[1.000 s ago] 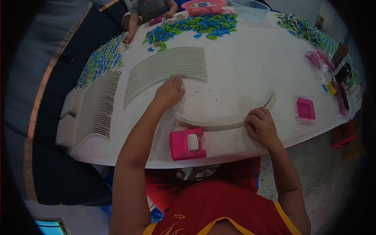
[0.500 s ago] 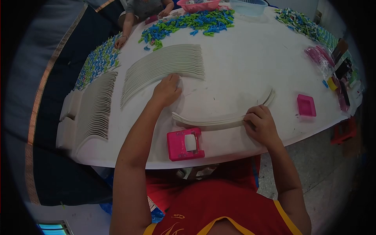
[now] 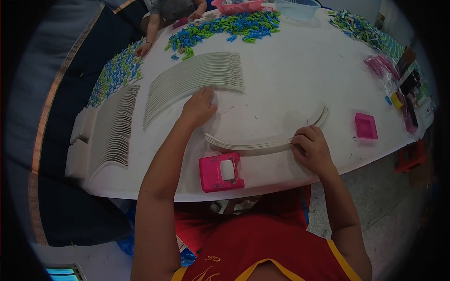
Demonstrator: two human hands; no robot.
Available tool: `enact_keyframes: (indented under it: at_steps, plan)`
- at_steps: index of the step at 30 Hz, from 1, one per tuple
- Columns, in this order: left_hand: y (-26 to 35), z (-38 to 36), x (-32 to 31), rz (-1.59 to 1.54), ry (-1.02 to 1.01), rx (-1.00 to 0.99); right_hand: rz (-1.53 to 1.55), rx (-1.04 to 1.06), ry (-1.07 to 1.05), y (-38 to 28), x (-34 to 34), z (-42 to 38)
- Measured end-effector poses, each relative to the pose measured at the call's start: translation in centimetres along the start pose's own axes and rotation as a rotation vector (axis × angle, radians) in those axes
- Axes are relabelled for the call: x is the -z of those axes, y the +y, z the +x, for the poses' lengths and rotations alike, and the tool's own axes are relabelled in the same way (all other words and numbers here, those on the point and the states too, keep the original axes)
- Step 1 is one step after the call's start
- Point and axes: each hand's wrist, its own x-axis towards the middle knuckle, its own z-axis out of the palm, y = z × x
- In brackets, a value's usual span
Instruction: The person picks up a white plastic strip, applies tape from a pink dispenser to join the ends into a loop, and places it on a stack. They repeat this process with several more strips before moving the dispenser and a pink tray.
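My left hand (image 3: 199, 107) is at the near edge of a row of curved white strips (image 3: 197, 70), its fingers bent around the nearest strip. How firmly they grip is hidden by the back of the hand. Closer to me, a small bundle of curved white strips (image 3: 253, 146) lies bowed toward my body. My right hand (image 3: 313, 146) is closed around that bundle near its right end, thumb on the near side. A pink tape dispenser (image 3: 220, 172) with a white roll sits just in front of the bundle's left part.
Another stack of white strips (image 3: 110, 133) fills the left side. Blue and green clothes pegs (image 3: 229, 28) are heaped at the back, near a pink basket (image 3: 238, 6) and a co-worker's hand (image 3: 142, 49). At right are a pink tray (image 3: 365, 126) and bagged items (image 3: 383, 70).
The view has shifted very slightly. Both hands and the strips hold the same places on the table.
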Motion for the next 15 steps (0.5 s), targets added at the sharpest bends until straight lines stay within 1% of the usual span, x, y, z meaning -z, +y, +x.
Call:
enact_keyframes:
  at_steps: [15]
  plan:
    - [-0.21, -0.02, -0.08, -0.022, 0.006, 0.007, -0.011, -0.009, 0.001, 0.1, -0.02, -0.18]
